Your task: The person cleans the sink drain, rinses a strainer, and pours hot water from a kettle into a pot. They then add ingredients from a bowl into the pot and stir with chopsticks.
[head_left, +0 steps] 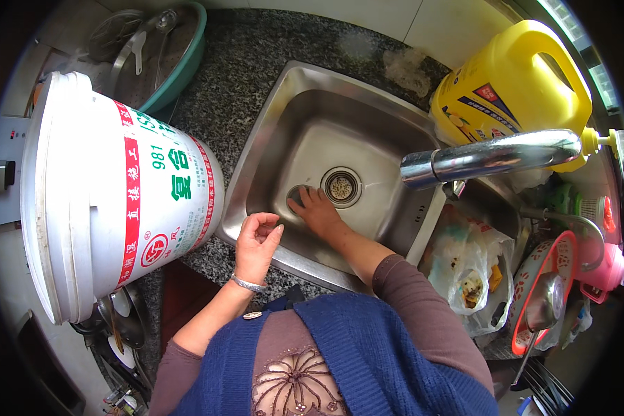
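My right hand (320,214) reaches down into the stainless steel sink (270,156). Its thumb and fingers are on a small round dark drain cover (296,194), partly hidden beneath them, just left of the drain. The drain opening (340,189) is uncovered and shows a perforated strainer inside. Over the sink's front left rim, my left hand (257,244) is raised with curled fingers, its thumb apart from them and nothing held. A silver bangle (249,284) circles that wrist. The chrome faucet (491,156) extends over the sink's right side.
A large white plastic bucket (104,208) stands close on the left. Behind it is a green basin (190,67) with utensils. A yellow detergent jug (504,88) occupies the back right. Plastic bags with scraps (470,270) lie right of the sink, beside a red-rimmed basin (543,281) and metal ladle (545,301).
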Demonstrator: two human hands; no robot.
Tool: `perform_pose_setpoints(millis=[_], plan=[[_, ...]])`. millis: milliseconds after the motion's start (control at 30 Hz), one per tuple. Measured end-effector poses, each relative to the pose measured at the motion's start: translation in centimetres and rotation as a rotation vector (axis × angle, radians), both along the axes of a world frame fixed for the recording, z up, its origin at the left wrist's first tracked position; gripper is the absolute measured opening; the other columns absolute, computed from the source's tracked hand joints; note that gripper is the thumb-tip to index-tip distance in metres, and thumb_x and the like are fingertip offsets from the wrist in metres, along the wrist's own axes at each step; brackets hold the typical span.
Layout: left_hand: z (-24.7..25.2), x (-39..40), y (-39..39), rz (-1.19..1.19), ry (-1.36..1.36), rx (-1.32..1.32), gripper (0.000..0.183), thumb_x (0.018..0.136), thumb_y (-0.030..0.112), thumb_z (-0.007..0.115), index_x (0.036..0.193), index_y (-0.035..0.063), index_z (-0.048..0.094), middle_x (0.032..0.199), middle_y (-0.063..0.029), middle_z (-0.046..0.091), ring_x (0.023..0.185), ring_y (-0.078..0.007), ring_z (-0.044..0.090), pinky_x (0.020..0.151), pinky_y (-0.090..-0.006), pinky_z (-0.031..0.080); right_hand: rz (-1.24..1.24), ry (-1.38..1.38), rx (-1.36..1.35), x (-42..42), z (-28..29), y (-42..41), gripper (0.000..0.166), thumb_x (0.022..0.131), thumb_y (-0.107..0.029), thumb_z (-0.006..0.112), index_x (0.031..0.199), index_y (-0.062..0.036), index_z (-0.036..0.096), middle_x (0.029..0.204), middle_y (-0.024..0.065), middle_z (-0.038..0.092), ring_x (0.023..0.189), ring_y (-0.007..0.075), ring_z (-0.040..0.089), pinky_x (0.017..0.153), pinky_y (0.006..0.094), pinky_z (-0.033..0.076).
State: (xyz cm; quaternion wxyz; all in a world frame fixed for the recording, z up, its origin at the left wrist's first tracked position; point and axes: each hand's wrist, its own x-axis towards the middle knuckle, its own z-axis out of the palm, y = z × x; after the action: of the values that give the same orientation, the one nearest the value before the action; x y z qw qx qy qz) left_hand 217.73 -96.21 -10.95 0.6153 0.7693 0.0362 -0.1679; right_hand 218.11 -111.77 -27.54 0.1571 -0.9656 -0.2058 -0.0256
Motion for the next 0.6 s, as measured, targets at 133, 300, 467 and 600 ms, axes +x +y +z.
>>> perform_pose_setpoints(millis=[133,300,467,600], plan=[[-0.7,0.0,-0.4,-0.008,0.0,-0.006,0.021,0.08,0.005,0.065,0.098,0.0038,0.056,0.09,-0.0012,0.053,0.076,-0.0071,0.051,0.07,-0.0203,0.045,-0.162,0.16,-0.121,-0.9,-0.5,-1.0,0.051,0.075,-0.009,0.054,0.125,-0.0134,0.044,0.128,0.0201,0.041,0.113,0.037,0.043,0.093,0.0441,0.039],[-0.9,-0.1,-0.7,-0.033,0.007,-0.042,0.021,0.08,0.005,0.064,0.099,0.004,0.055,0.091,-0.0011,0.053,0.075,-0.0068,0.051,0.069,-0.0203,0.045,-0.461,0.345,0.222,-0.3,1.0,-2.6,0.049,0.074,-0.014,0.054,0.121,-0.0034,0.045,0.109,0.0245,0.053,0.098,0.0366,0.053,0.083,0.0425,0.045],[-1.1,-0.1,-0.6,-0.034,0.045,-0.049,0.02,0.08,0.005,0.064,0.099,0.0046,0.055,0.091,-0.0007,0.052,0.074,-0.0066,0.051,0.068,-0.0204,0.045,-0.826,0.383,0.505,0.6,-2.3,-5.9,0.036,0.075,-0.019,0.053,0.103,0.0031,0.052,0.09,0.026,0.058,0.084,0.0396,0.057,0.075,0.046,0.046],[-1.2,-0.1,-1.0,-0.057,0.014,0.014,0.019,0.08,0.005,0.063,0.098,0.0028,0.057,0.091,-0.0037,0.054,0.073,-0.0089,0.053,0.068,-0.022,0.046,-0.861,0.486,0.46,0.6,-4.1,-7.6,0.034,0.079,-0.016,0.051,0.106,0.004,0.051,0.094,0.0266,0.059,0.077,0.0383,0.06,0.07,0.0436,0.05]])
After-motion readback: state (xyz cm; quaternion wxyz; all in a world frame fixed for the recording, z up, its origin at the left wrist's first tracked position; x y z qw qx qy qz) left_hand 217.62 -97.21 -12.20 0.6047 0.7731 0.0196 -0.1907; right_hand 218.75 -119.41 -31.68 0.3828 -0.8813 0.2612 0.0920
